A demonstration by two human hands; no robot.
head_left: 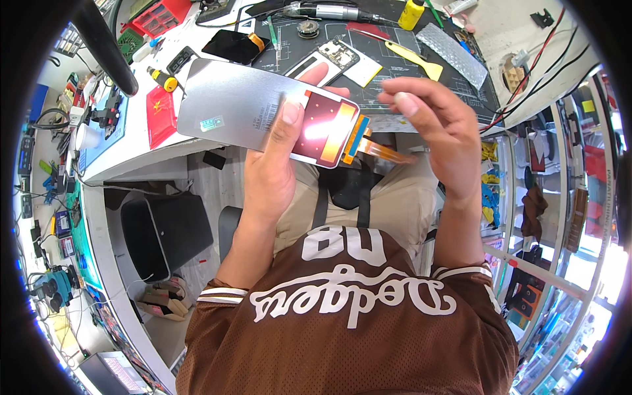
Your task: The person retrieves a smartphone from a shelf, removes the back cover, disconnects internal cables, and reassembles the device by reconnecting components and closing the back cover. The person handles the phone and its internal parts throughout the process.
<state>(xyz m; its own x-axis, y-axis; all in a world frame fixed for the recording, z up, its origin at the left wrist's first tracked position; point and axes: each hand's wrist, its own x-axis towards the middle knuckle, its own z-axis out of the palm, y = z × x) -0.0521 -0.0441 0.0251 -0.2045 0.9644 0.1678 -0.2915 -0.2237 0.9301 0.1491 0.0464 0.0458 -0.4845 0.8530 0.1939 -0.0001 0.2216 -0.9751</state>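
A phone display panel lies in my left hand, its silvery back turned up. My thumb presses on that back while the other fingers support it from beneath. At its right end are a shiny copper-coloured section and an orange flex cable, which sticks out past the edge. My right hand hovers just right of the cable, apart from the panel; its fingers are bent, with thumb and index finger close but a gap between them. Beyond the panel on the mat sits an opened phone with its inner parts showing.
On the dark work mat are a yellow scraper, a sheet of bubble wrap and a dark phone screen. A yellow bottle stands at the back. A red packet lies on the left. Wires hang at right.
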